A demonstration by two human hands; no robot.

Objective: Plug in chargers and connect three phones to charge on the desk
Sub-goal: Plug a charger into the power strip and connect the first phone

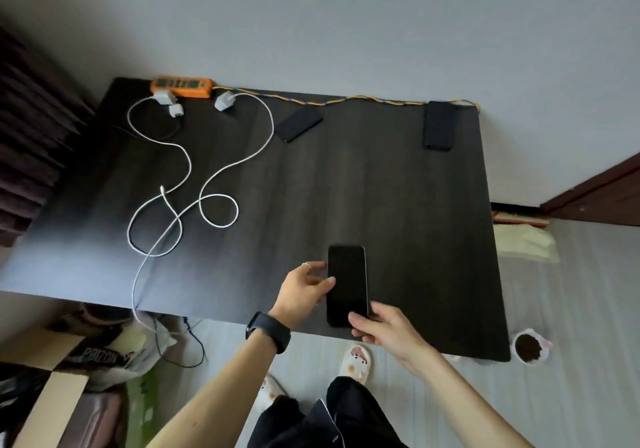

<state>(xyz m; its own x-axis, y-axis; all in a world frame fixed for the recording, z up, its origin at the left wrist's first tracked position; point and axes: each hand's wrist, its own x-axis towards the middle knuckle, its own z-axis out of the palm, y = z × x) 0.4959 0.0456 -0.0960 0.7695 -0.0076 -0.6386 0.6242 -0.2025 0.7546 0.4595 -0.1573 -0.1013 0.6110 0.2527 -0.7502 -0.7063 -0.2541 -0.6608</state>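
A black phone [347, 274] is held just above the front edge of the dark desk [398, 188]. My left hand [304, 288] grips its left side and my right hand [384, 326] pinches its bottom end. Two more black phones lie at the back: one tilted near the middle [299, 123], one at the right corner [439, 125]. An orange power strip [181, 86] sits at the back left. Three white charger plugs lie loose beside it [164, 97], [176, 110], [224, 100]. White cables [207, 184] loop over the left half of the desk, and one hangs off the front edge.
A yellow-blue braided cord [346, 98] runs along the desk's back edge by the wall. Cardboard boxes and bags [86, 361] crowd the floor at the left. A small bowl [530, 347] stands on the floor at the right, beside a door [602, 198].
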